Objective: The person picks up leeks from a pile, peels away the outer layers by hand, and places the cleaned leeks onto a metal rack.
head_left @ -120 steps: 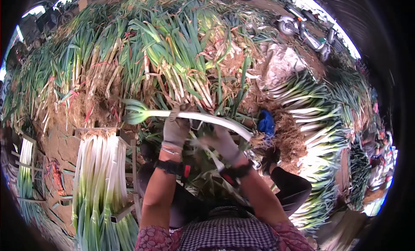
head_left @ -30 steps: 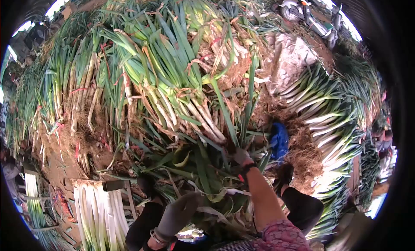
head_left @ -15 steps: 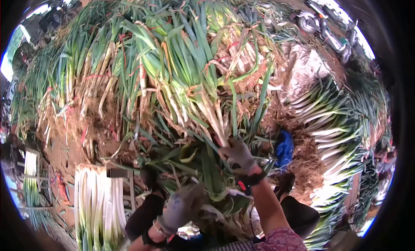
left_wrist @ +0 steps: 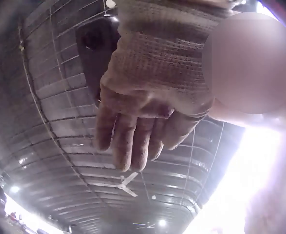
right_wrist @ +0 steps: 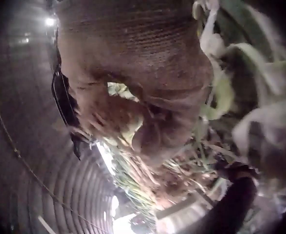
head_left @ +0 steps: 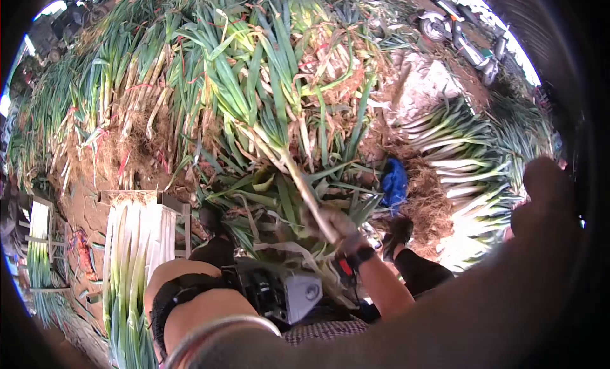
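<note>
My gloved right hand [head_left: 341, 230] grips the root end of a leek [head_left: 297, 177]. That leek slants up and left, its green leaves overlapping the heap of untrimmed leeks [head_left: 143, 89]. In the right wrist view the curled glove [right_wrist: 133, 92] fills the upper middle, and its fingers hide most of what it grips. My gloved left hand [head_left: 470, 289] is raised very close to the head camera, a large blur across the lower right. The left wrist view shows that glove's fingers [left_wrist: 139, 141] loosely extended beside a blurred-out face, holding nothing.
Peeled leeks with white stems [head_left: 140, 235] lie in a metal frame [head_left: 171, 204] at left. More cleaned leeks [head_left: 467, 178] lie in a row at right, beside a blue bundle [head_left: 394, 183]. Leaf scraps [head_left: 279, 210] cover the ground between the feet. A scooter [head_left: 467, 48] stands behind.
Earlier both hands held a white peeled leek, which has left them. The right hand has since gripped a leek at the heap and drawn it nearer. The left hand has risen toward the head.
</note>
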{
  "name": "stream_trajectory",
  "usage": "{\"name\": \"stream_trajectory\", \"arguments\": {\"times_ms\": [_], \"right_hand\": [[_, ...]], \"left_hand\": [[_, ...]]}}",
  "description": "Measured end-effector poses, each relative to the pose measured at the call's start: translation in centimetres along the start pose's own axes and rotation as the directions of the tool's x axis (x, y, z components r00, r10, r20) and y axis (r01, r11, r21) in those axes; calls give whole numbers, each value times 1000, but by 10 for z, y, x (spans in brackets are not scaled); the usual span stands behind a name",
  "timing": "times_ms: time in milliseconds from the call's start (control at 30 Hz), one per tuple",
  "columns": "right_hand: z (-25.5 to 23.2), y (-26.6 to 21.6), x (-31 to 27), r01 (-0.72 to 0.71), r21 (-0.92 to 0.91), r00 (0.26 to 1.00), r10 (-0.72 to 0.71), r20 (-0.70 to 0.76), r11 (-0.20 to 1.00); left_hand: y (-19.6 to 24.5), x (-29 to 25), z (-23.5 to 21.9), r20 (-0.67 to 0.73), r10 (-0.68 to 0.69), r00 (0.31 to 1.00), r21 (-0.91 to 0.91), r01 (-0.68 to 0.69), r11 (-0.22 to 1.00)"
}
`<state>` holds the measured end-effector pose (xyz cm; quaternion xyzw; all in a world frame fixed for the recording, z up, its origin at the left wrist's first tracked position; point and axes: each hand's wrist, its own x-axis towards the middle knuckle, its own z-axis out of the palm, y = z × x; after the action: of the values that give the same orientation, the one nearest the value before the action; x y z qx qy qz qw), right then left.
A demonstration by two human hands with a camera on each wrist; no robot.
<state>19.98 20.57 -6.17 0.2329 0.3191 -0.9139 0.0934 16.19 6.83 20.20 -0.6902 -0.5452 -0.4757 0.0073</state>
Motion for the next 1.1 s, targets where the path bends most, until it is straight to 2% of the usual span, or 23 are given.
{"name": "stream_trajectory", "arguments": {"times_ms": [33,67,133,200,233,267,333,467,533,567,600,667,700,800,1000,1100], "right_hand": [[-18,-6,23,-69,302,989,25,146,951],[-8,-18,32,7,360,1000,-4,-10,933],[6,-31,30,23,374,1000,-29,10,927],[8,-33,31,124,22,990,-125,63,992],[42,-39,2,149,-57,989,-150,-6,987],[72,-42,-31,150,-58,989,-150,-1,987],[102,-40,-91,78,92,983,-92,160,993],[50,-4,-128,126,104,981,-139,136,987],[33,9,-145,158,-228,985,-138,102,961],[13,19,-144,170,-309,985,-167,38,936],[19,20,-148,150,-214,988,-152,6,965],[21,24,-154,159,-173,986,-163,-11,972],[73,15,-173,146,104,969,-163,184,984],[68,19,-167,182,55,969,-188,160,982],[38,41,-146,255,-197,967,-244,78,947],[31,47,-139,278,-230,960,-275,48,932]], "left_hand": [[7,0,4,5,18,1000,-14,-18,1000],[14,1,8,9,38,999,-27,-38,999],[28,3,17,19,81,997,-63,-80,995],[41,4,23,27,118,993,-91,-115,989],[47,4,26,33,131,991,-104,-127,987],[53,3,27,42,139,989,-114,-133,985],[65,-1,28,59,155,986,-137,-146,980],[85,-8,36,103,204,974,-205,-180,962],[95,-10,41,127,244,961,-243,-208,947],[97,-10,43,131,266,955,-259,-227,939],[99,-8,46,132,294,947,-275,-250,928],[105,-6,55,138,340,930,-317,-283,905],[107,-4,59,146,370,917,-335,-306,891],[110,0,66,160,421,893,-381,-337,861],[109,34,75,85,557,826,-431,-473,768],[105,32,73,119,589,799,-488,-470,735]]}}
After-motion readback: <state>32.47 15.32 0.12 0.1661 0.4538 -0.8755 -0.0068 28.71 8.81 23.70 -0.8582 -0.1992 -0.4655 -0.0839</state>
